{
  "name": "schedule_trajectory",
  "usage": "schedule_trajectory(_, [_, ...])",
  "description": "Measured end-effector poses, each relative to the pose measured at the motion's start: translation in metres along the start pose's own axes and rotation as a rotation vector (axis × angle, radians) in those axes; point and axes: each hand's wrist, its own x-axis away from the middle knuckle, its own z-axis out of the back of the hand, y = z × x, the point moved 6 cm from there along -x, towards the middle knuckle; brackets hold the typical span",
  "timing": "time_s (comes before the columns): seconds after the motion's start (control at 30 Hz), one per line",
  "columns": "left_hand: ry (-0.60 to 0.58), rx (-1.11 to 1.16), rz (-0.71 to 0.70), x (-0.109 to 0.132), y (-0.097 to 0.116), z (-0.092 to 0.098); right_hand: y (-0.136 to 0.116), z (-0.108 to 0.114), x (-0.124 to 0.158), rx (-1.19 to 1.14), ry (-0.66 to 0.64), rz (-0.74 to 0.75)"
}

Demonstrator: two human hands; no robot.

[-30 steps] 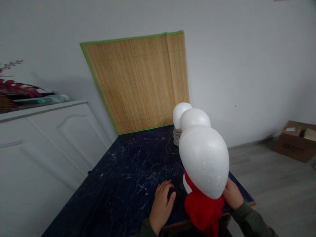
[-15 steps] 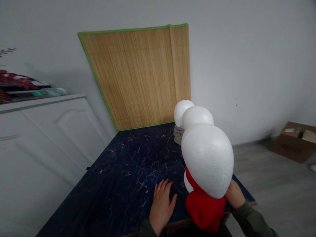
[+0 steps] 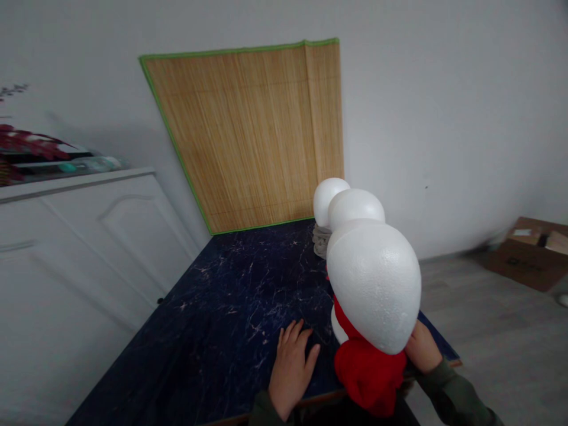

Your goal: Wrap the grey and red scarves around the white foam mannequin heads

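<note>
Two hands rest at the near table edge; the left hand (image 3: 290, 370), fingers curled a second ago, now lies flat with fingers spread on the dark blue marble-patterned tabletop (image 3: 231, 296); just to its right stands the large white foam egg-shaped head (image 3: 375, 284) over a bunched red cloth (image 3: 368, 376); the right hand (image 3: 421, 349) touches it from behind, its grasp hidden, so I cannot tell; far right on the floor, an open brown cardboard box (image 3: 526, 263) holds blurred pale items.

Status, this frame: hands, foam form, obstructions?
Left hand open, flat on dark blue marbled table. Right hand beside white foam egg-shaped form with red cloth beneath; grip hidden. Two more white foam forms behind.
</note>
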Motion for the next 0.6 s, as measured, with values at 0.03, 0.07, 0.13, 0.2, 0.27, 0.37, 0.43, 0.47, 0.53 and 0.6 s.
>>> schedule_trajectory(0.03, [-0.004,0.001,0.000,-0.0002,-0.0002,-0.0001,-0.0010,0.0002,0.0000,-0.002,-0.001,0.007])
schedule_trajectory(0.07, [-0.006,0.000,0.000,-0.0004,-0.0003,-0.0002,-0.0019,0.0005,-0.0001,-0.002,0.001,0.015])
schedule_trajectory(0.13, [-0.006,-0.007,0.001,-0.0011,-0.0007,-0.0008,-0.0029,0.0010,-0.0004,0.002,0.006,0.023])
schedule_trajectory(0.2, [-0.006,-0.012,0.003,-0.0017,-0.0011,-0.0018,-0.0024,0.0017,-0.0007,0.007,0.020,0.020])
schedule_trajectory(0.27, [-0.006,-0.015,0.007,-0.0020,-0.0014,-0.0025,-0.0017,0.0017,-0.0009,0.004,0.024,0.019])
schedule_trajectory(0.37, [-0.013,-0.019,0.017,-0.0021,-0.0016,-0.0031,-0.0010,0.0005,-0.0010,-0.005,0.009,0.019])
schedule_trajectory(0.43, [-0.018,-0.017,0.024,-0.0019,-0.0014,-0.0032,-0.0009,0.0001,-0.0009,-0.006,0.002,0.016])
schedule_trajectory(0.47, [-0.018,-0.015,0.026,-0.0017,-0.0011,-0.0030,-0.0010,0.0003,-0.0008,-0.005,0.004,0.015])
schedule_trajectory(0.53, [-0.013,-0.009,0.028,-0.0014,-0.0004,-0.0024,-0.0012,0.0012,-0.0007,-0.002,0.015,0.012])
schedule_trajectory(0.6, [-0.013,-0.007,0.025,-0.0013,0.0005,-0.0018,-0.0015,0.0019,-0.0008,0.003,0.023,0.012])
